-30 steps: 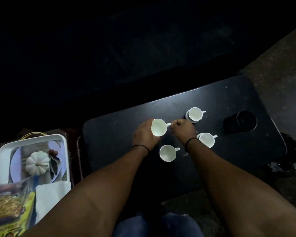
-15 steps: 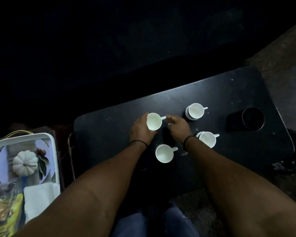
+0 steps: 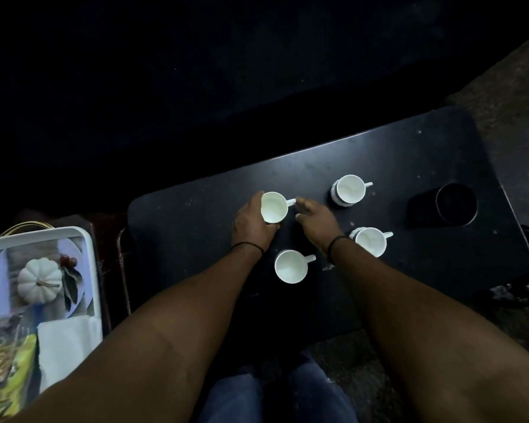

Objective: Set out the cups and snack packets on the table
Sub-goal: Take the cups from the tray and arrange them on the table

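Lower left of the frame there's a white tray (image 3: pixel 87 239) with a yellow snack packet (image 3: pixel 3 374) in it. Mid-frame on the black table (image 3: pixel 196 239), left hand (image 3: pixel 252 227) wraps a white cup (image 3: pixel 274 207), right hand (image 3: pixel 316 222) loose and empty beside its handle, three other cups (image 3: pixel 291 266) around them

No lettering can be read anywhere, not even on the snack packet (image 3: pixel 3 370).
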